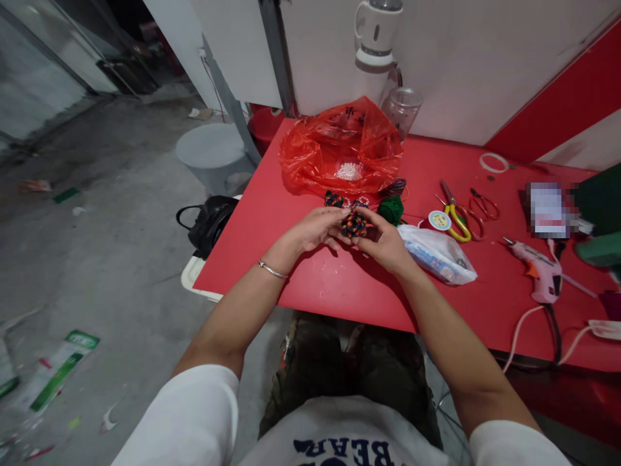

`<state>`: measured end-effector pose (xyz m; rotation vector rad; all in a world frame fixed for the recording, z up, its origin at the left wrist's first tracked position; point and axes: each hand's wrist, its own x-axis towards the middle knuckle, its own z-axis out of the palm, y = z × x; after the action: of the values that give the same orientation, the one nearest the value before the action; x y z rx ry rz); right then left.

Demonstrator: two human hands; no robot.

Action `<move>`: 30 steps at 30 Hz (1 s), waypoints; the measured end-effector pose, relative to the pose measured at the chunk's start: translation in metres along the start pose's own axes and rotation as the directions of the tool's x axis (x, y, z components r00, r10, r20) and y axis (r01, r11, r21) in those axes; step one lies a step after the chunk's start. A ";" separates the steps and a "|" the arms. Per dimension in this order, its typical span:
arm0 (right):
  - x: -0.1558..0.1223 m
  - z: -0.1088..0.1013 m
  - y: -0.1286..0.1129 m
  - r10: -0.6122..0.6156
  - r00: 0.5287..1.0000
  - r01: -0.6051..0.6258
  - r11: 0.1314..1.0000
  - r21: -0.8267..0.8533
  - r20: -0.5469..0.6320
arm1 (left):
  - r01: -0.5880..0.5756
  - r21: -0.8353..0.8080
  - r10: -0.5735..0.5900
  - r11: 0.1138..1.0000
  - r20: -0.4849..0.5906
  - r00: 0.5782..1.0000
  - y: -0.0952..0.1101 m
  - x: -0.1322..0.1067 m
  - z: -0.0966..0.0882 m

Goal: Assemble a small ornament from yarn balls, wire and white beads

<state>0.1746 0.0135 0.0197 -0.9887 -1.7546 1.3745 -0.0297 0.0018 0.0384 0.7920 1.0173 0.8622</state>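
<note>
A small multicoloured knotted-cord piece (354, 224) is held between my two hands, above the near part of the red table. My left hand (323, 228) pinches its left side with thumb and fingers. From the right, my right hand (383, 238) grips it, thumb below and fingers above. Another bit of the same dark mixed cord (334, 199) shows just beyond my left fingertips. Close behind my hands lie a ball of green yarn (391, 210) and a red plastic bag (310, 155) with white beads (350, 171) in it.
Right of my hands are a white plastic packet (436, 254), a thread spool (439, 221), yellow-handled pliers (457, 223), scissors (473, 220) and a pink glue gun (538, 268) with its cable. A clear jar (403, 107) and a blender (379, 29) stand at the back. A black bag (212, 223) sits left of the table.
</note>
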 end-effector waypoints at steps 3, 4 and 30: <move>0.000 0.000 -0.001 -0.011 1.000 0.011 1.000 0.027 -0.006 | -0.002 -0.008 0.002 1.000 0.009 1.000 0.000 0.000 0.000; 0.000 0.000 -0.001 -0.012 1.000 0.012 0.999 0.043 -0.001 | -0.004 -0.011 0.005 1.000 0.015 1.000 0.000 0.000 0.000; 0.001 -0.001 0.000 0.032 0.999 -0.034 0.997 0.064 0.018 | -0.036 0.004 0.036 0.999 -0.064 0.997 -0.002 0.000 -0.001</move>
<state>0.1749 0.0150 0.0200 -0.9775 -1.7022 1.4552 -0.0304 0.0009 0.0365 0.7916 1.0636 0.9219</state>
